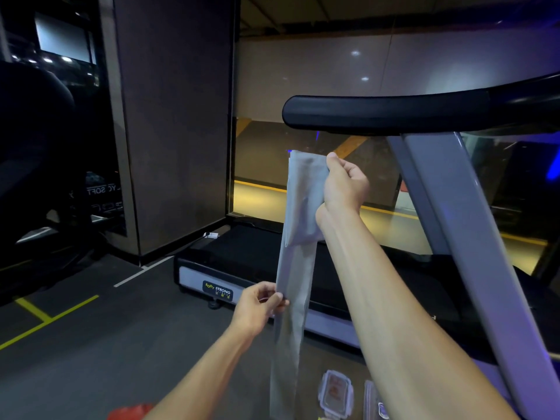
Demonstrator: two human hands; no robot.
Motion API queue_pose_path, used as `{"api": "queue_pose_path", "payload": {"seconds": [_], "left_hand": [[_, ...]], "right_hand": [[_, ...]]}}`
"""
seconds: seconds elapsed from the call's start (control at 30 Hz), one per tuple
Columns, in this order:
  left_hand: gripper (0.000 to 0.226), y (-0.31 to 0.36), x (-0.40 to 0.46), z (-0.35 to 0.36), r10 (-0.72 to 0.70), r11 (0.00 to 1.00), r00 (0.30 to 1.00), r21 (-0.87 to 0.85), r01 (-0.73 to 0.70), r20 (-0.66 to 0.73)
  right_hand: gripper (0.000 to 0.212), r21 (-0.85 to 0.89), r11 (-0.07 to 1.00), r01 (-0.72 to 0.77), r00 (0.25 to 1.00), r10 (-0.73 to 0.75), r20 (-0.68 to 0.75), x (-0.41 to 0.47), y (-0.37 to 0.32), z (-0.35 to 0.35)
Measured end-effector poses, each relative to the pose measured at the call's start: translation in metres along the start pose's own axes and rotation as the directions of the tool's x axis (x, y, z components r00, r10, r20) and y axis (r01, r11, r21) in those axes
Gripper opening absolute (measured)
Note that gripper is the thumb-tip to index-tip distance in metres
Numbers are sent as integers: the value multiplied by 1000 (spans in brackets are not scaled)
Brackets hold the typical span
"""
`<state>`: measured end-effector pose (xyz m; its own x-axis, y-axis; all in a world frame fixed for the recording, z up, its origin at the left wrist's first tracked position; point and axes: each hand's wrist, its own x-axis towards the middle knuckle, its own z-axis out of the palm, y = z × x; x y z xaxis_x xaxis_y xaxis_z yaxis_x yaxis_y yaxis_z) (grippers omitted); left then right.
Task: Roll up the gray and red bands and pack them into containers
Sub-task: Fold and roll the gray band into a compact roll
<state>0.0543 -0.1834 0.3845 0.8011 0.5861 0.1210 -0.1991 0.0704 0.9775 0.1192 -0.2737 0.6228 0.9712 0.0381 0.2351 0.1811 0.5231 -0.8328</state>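
Gray band (295, 268) hangs | both hands pinch it: right (344, 184) top, left (257, 307) mid | bottom cut off

A label (217, 290) on the front end of the treadmill (194, 275) reads "BODY STRONG". Mirrored letters, roughly "SOFT", show on the dark glass (101, 190) at left.

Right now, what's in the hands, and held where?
Both hold the gray band, hanging vertically. The right hand grips its folded top end; the left hand pinches its left edge lower down with thumb and fingers.
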Motion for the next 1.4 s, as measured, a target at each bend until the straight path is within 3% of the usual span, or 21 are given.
{"api": "queue_pose_path", "payload": {"seconds": [0.37, 0.5, 0.63, 0.77, 0.87, 0.97, 1.07, 1.17, 1.4], "left_hand": [[18, -13, -13, 11, -110, 988, 990, -117, 99, -93], [25, -17, -17, 9, -137, 977, 988, -173, 123, -72], [16, -16, -13, 1, -206, 941, 979, -277, 196, -6], [29, -11, 5, -8, -280, 923, 957, -298, 245, -81], [27, -6, 18, -19, -255, 945, 959, -244, 220, -122], [18, 0, 27, -30, -169, 985, 972, -49, 163, -166], [10, 19, 34, -35, 33, 989, 997, 145, -22, -71], [21, 44, 43, -40, 213, 933, 976, 287, -219, 53], [33, 84, 53, -48, 311, 847, 942, 413, -335, 126]], "right_hand": [[14, -1, 1000, -8, 1000, 8, 10, 5, -2, 2], [14, -12, 1000, -4, 1000, 4, 4, 4, -4, 1], [14, -15, 1000, -8, 1000, 9, 9, 1, -6, -4], [15, -54, 998, -26, 998, 29, 52, -10, -7, -20], [14, -76, 996, -52, 989, 61, 132, -25, -11, -43], [13, -116, 989, -94, 968, 118, 221, -41, -2, -69], [17, -177, 972, -157, 930, 206, 303, -57, 18, -92], [19, -247, 948, -201, 898, 279, 341, -69, 41, -112], [9, -152, 937, -314, 844, 349, 407, -72, 55, -128]]}}
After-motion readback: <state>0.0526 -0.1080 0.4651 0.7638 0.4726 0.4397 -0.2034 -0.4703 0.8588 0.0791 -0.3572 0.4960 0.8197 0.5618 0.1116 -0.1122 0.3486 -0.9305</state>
